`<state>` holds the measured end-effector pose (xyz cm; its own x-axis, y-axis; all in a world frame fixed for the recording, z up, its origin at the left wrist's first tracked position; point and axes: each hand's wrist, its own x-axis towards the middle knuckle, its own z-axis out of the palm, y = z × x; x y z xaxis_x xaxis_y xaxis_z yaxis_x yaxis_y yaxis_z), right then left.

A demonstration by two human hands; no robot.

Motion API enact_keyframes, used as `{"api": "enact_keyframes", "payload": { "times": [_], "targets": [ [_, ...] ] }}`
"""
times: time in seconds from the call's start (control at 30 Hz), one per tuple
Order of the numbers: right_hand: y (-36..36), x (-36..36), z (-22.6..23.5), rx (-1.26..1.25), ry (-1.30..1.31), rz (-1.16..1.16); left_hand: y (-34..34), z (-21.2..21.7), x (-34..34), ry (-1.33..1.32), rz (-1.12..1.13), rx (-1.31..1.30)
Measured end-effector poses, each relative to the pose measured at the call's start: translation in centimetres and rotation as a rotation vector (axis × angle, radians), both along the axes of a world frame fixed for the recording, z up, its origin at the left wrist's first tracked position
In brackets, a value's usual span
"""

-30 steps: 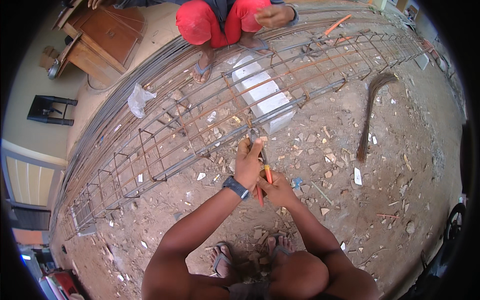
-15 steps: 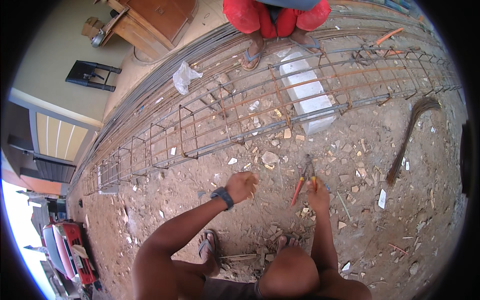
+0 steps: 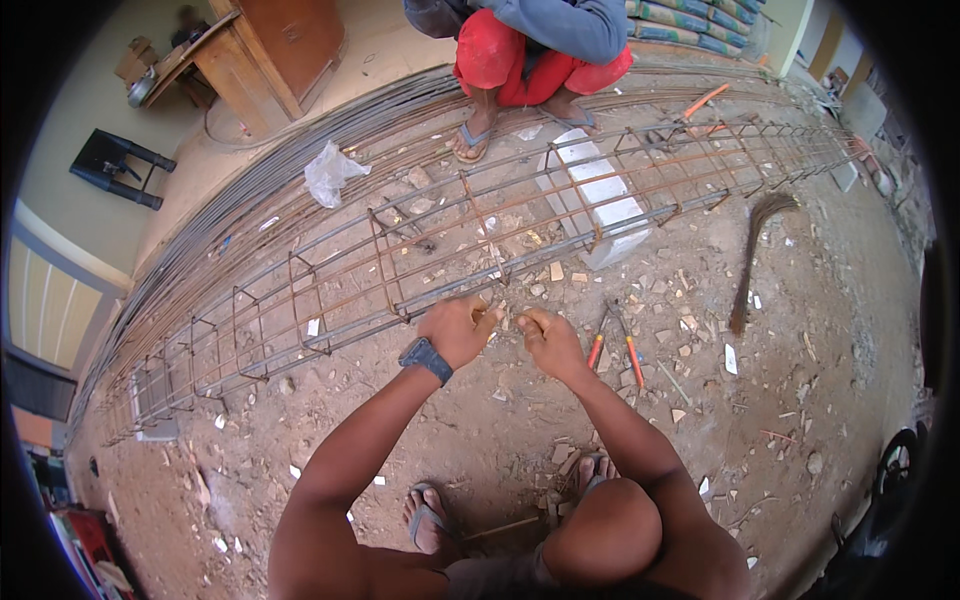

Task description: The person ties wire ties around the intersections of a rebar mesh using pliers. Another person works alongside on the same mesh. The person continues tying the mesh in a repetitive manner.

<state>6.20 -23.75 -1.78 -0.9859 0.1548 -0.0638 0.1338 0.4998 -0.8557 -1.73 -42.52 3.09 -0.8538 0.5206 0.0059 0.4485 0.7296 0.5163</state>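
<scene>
My left hand (image 3: 458,330), with a dark watch on its wrist, and my right hand (image 3: 553,345) are close together, just this side of a rusty steel rebar cage (image 3: 502,274). The fingertips of both are pinched and point toward each other. Anything thin between them is too small to make out. On the ground right of my right hand lie pincers (image 3: 634,362) with red and yellow handles, jaws pointing away from me. The cage stretches across the view, partly over a white block (image 3: 612,212).
A person in red trousers (image 3: 488,50) squats beyond the cage. Long steel rods (image 3: 250,165) and a clear plastic bag (image 3: 330,175) lie behind it. A bundle of thin dark wires (image 3: 747,275) rests at right. Rubble litters the ground. Stacked sacks (image 3: 690,22) stand far back.
My right hand has let go of the pincers, which now lie on the ground, and has moved left toward my left hand. My left hand has moved up toward the cage. The view has shifted.
</scene>
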Motion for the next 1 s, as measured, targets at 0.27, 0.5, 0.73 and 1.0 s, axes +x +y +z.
{"api": "enact_keyframes", "payload": {
  "times": [0.27, 0.5, 0.73, 1.0],
  "targets": [
    [-1.5, -0.6, 2.4, 0.255, 0.090, -0.082, 0.3, 2.3, -3.9, 0.285, -0.035, 0.114],
    [-3.7, -1.4, 3.4, 0.176, 0.208, -0.263, 0.6, 2.7, -3.5, 0.114, -0.052, 0.063],
    [-5.7, -4.2, 3.3, -0.010, 0.211, -0.328, 1.7, -1.1, -9.1, -0.349, -0.170, 0.474],
    [-4.2, -5.9, 7.6, 0.431, 0.505, -0.309, 1.7, 0.4, -7.8, -0.118, -0.217, 0.328]
  ]
}}
